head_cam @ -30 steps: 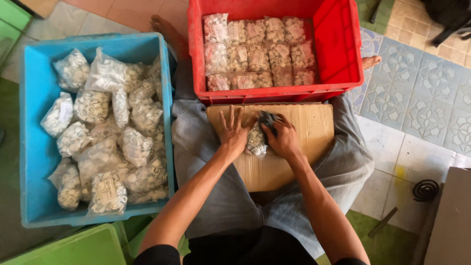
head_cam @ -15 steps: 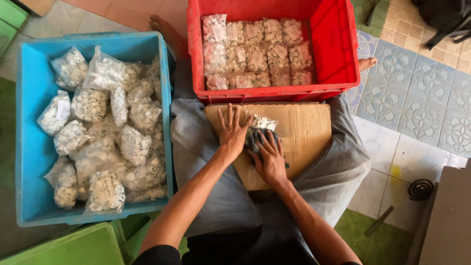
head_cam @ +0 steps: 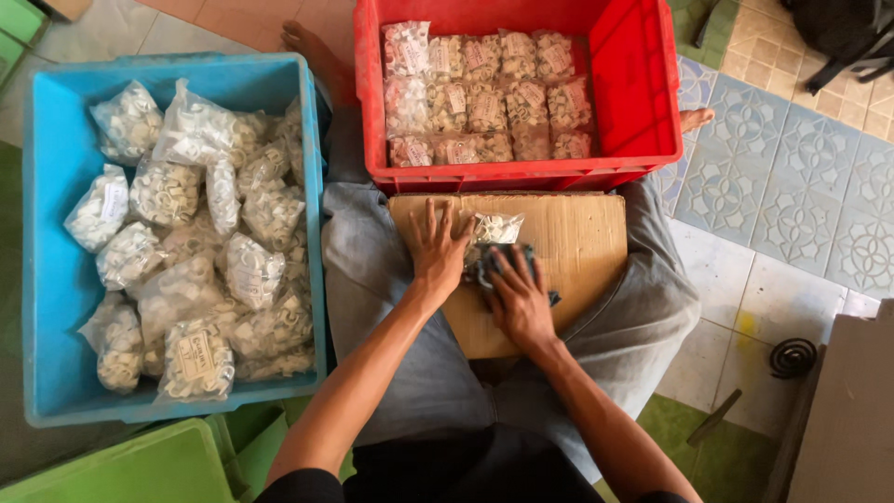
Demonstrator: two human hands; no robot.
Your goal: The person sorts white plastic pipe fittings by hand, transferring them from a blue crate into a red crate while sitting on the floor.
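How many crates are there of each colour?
Blue crate: 1
Red crate: 1
Green crate, partly in view: 1
Total: 3

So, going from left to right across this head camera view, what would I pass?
Blue plastic crate of clear bags filled with small white rings → person's left hand flat on the brown cardboard sheet → right hand pressing a dark cloth → black spiral coil on the tiled floor.
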